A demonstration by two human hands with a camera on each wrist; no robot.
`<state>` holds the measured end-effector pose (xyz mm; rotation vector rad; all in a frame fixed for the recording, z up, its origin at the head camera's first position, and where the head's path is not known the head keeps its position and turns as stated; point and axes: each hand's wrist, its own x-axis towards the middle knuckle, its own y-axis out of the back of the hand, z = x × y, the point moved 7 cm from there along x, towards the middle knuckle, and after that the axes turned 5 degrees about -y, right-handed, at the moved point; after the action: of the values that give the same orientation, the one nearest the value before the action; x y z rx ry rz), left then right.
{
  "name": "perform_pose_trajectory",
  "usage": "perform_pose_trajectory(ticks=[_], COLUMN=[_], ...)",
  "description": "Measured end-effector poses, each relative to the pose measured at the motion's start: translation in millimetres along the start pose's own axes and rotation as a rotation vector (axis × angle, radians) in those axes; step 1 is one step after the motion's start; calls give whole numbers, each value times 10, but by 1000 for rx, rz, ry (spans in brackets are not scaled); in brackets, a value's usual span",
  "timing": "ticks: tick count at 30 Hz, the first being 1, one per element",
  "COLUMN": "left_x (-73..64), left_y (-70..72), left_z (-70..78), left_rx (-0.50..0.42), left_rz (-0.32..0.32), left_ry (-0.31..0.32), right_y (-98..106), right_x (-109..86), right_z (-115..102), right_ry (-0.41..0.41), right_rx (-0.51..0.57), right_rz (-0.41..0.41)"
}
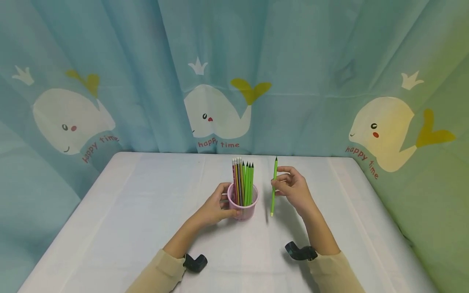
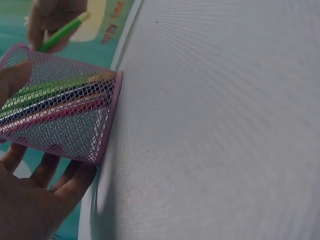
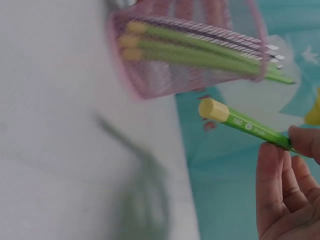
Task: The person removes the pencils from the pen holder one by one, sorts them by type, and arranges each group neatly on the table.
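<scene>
A pink mesh pencil cup (image 1: 244, 212) stands upright on the table, and my left hand (image 1: 214, 205) grips its left side, thumb in front and fingers behind. Inside it lean several green pencils (image 1: 249, 183) with dark points up, beside several striped or red pencils (image 1: 237, 183) with pale tops. To the right of the cup, my right hand (image 1: 292, 188) pinches one green pencil (image 1: 273, 199) between thumb and fingers. That pencil is nearly upright, dark point up, its yellow end (image 3: 214, 110) hanging above the table and apart from the cup. The left wrist view shows the cup's mesh wall (image 2: 65, 130) close up.
A white cloth covers the table (image 1: 146, 211), whose far edge meets a blue curtain (image 1: 300, 73) printed with whales. Black wrist bands (image 1: 301, 251) stick out at both sleeves. The pencil's shadow falls on the cloth beside the cup.
</scene>
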<state>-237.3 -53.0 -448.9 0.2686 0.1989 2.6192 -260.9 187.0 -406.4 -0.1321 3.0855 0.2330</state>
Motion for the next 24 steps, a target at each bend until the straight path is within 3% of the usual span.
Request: perform_pose_trajectory(ticks=[9, 24], left_x=[8, -14], left_y=[-20, -6], left_z=[15, 36], left_rx=[-14, 33], left_rz=[0, -9], left_ry=[2, 18], right_y=[-8, -96], right_x=[97, 191], right_z=[314, 470], right_ry=[-75, -223], right_rx=[-160, -334], right_rz=[-2, -31])
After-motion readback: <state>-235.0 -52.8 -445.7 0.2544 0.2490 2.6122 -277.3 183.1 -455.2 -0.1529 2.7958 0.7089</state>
